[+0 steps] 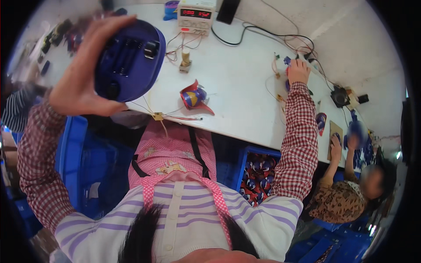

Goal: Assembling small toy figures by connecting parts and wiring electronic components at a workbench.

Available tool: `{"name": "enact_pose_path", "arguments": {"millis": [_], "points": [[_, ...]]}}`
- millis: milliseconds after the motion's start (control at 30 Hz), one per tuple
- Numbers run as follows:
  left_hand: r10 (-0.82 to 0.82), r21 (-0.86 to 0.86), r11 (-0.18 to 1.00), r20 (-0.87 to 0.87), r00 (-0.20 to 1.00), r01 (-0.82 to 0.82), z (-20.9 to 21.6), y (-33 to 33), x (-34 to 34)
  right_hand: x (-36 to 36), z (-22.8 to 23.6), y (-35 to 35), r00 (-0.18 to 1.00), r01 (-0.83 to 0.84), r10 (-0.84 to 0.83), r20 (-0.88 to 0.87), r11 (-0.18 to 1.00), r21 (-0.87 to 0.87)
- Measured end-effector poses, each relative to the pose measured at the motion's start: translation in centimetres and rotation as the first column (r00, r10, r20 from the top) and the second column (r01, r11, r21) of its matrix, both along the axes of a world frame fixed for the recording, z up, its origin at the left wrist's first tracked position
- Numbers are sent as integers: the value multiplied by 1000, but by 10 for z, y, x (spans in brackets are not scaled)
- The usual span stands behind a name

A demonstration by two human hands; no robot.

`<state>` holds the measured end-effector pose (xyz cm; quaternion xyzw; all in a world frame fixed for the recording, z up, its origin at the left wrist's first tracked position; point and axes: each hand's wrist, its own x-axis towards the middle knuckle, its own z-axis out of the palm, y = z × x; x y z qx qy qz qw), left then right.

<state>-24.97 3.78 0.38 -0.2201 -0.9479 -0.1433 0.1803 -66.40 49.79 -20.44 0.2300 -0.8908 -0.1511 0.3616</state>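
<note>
Raised at the left, my left hand (81, 81) grips a dark blue rounded plastic housing (133, 72) by its edges, thumb below and fingers above. The housing's open side shows battery slots with metal springs. Far across to the right, my right hand (299, 72) reaches down onto the table among small blue and red parts; its fingers are bent, and what lies under them is hidden. Between my hands, a red, blue and yellow finned toy piece (195, 97) lies on the table. A small circuit board (158, 116) with wires sits at the near edge.
A power supply (196, 17) stands at the back of the white table (239, 87), with cables behind it. A blue crate (241, 168) of red and blue parts sits below the table's near edge. At the right, another person (340, 197) works at the table.
</note>
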Motion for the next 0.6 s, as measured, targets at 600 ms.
{"name": "enact_pose_path", "arguments": {"millis": [600], "points": [[-153, 322, 937, 23, 988, 137, -132, 57, -69, 216, 60, -171, -269, 261, 881, 389, 456, -851]]}}
